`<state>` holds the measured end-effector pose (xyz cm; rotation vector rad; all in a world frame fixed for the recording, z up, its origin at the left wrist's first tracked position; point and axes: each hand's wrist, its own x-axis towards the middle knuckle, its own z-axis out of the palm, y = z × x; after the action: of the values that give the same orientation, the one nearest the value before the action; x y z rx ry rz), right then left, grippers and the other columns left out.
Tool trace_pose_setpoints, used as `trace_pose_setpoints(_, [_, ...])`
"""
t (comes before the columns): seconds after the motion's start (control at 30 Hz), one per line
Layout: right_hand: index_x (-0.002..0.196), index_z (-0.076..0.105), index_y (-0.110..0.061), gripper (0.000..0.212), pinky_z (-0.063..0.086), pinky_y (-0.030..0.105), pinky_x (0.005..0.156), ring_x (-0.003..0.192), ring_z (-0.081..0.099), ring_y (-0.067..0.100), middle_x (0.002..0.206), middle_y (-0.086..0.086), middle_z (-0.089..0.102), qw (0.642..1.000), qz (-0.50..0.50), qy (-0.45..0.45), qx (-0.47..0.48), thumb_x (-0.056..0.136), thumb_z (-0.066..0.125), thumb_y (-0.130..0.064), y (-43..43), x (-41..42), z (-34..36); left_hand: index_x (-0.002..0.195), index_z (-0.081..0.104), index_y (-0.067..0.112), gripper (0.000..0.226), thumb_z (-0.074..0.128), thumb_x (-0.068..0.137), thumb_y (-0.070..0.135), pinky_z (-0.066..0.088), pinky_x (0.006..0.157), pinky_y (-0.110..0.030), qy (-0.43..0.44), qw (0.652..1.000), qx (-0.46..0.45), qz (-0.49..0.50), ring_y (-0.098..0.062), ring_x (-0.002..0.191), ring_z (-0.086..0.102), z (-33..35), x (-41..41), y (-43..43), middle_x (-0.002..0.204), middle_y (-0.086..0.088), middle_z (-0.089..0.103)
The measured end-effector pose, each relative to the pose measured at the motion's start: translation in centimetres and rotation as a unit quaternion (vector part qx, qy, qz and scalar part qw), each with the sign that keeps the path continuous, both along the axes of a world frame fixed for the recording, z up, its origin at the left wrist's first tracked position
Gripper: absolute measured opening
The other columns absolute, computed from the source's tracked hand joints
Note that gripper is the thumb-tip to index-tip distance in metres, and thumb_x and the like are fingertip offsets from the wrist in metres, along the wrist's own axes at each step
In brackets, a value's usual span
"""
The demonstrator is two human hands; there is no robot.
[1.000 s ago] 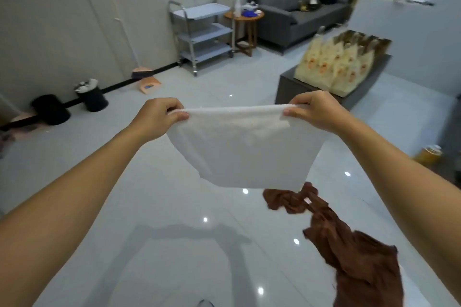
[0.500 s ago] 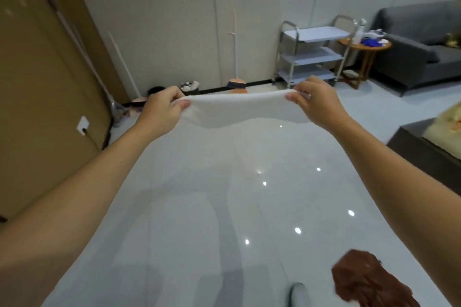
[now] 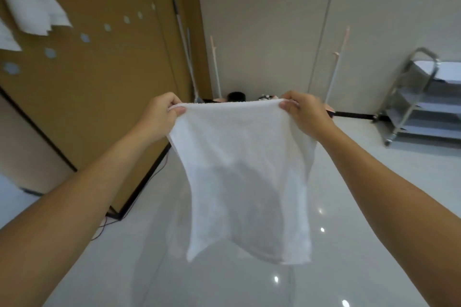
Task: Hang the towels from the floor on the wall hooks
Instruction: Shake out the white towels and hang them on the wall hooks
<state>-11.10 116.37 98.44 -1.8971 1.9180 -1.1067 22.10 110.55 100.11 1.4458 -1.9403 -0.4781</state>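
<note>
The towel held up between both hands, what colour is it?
White, with no pattern: a plain white cloth towel, seen in the head view.

A brown panelled wall (image 3: 99, 87) fills the view from 9 to 11 o'clock, edged at its foot by a black skirting strip (image 3: 129, 207). At 12 o'clock it meets a pale off-white wall (image 3: 262, 20) split by thin vertical seams. A long grey pole (image 3: 183, 52) leans in that corner, with a pink-handled broom (image 3: 215, 65) beside it and another (image 3: 336, 70) toward 1 o'clock. A black bin (image 3: 235, 95) sits low against the pale wall. At 3 o'clock stands a metal trolley (image 3: 411, 107) with three shelves. The floor (image 3: 374, 219) is glossy white — small light reflections (image 3: 321, 229) dot it around 5 o'clock. A thin red cable (image 3: 159, 168) trails along the brown wall's base.
</note>
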Motion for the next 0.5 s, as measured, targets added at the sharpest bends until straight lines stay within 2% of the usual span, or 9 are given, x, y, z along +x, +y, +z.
trace_pose_setpoints(0.07, [0.093,0.062,-0.022,0.010,0.030,0.022,0.061,0.085,0.052,0.017,0.082,-0.008,0.058,0.999,0.050,0.003,0.000,0.098,0.055,-0.025,-3.3,0.3,0.4,0.084,0.057,0.018,0.012,0.056,0.095,0.017,0.042,0.069,-0.036,0.002,1.000,0.006,0.023,-0.020,0.080,0.053,0.0,1.0,-1.5,0.085,0.001,0.058])
trace_pose_setpoints(0.13, [0.078,0.055,-0.031,0.019,0.035,0.022,0.062,0.079,0.052,0.017,0.072,-0.016,0.053,0.996,0.083,0.011,0.005,0.097,0.057,-0.027,-6.8,1.0,0.9,0.083,0.056,0.024,0.015,0.055,0.096,0.018,0.045,0.074,-0.039,-0.022,0.999,0.009,0.038,-0.021,0.085,0.056,0.0,2.4,-3.2,0.089,0.002,0.060])
trace_pose_setpoints(0.2, [0.072,0.053,-0.032,0.024,0.037,0.027,0.064,0.076,0.052,0.018,0.070,-0.015,0.053,0.994,0.111,0.020,0.004,0.094,0.060,-0.033,-10.4,2.2,1.5,0.086,0.056,0.026,0.013,0.054,0.097,0.019,0.047,0.076,-0.040,-0.049,0.998,0.004,0.048,-0.021,0.088,0.057,0.3,3.9,-5.1,0.091,0.005,0.061])
trace_pose_setpoints(0.3, [0.081,0.062,-0.024,0.017,0.045,0.030,0.068,0.080,0.056,0.018,0.078,-0.005,0.060,0.988,0.153,0.030,-0.001,0.088,0.068,-0.039,-15.8,4.3,2.5,0.087,0.058,0.028,0.014,0.054,0.098,0.020,0.044,0.071,-0.035,-0.057,0.997,0.007,0.049,-0.014,0.084,0.056,1.1,6.2,-8.8,0.089,0.011,0.060])
trace_pose_setpoints(0.37, [0.089,0.067,-0.019,0.022,0.048,0.030,0.071,0.082,0.058,0.017,0.084,-0.002,0.063,0.984,0.174,0.036,-0.010,0.086,0.070,-0.041,-19.5,5.9,3.3,0.089,0.060,0.023,0.011,0.055,0.097,0.018,0.042,0.069,-0.032,-0.063,0.997,0.005,0.043,-0.015,0.083,0.056,1.7,7.9,-11.8,0.089,0.009,0.061])
trace_pose_setpoints(0.43, [0.091,0.068,-0.021,0.019,0.049,0.025,0.070,0.083,0.058,0.012,0.088,-0.004,0.064,0.980,0.194,0.033,-0.021,0.086,0.070,-0.040,-23.3,7.7,4.1,0.089,0.061,0.020,0.011,0.055,0.097,0.015,0.042,0.070,-0.033,-0.067,0.997,0.002,0.039,-0.021,0.084,0.056,2.1,9.7,-15.4,0.089,0.002,0.062])
trace_pose_setpoints(0.5, [0.090,0.066,-0.028,0.011,0.044,0.017,0.065,0.079,0.056,0.006,0.086,-0.009,0.062,0.980,0.195,0.027,-0.017,0.088,0.068,-0.039,-27.3,9.5,5.2,0.086,0.060,0.025,0.016,0.055,0.096,0.013,0.046,0.075,-0.040,-0.076,0.996,-0.009,0.040,-0.027,0.086,0.058,2.5,11.4,-19.2,0.089,-0.002,0.063])
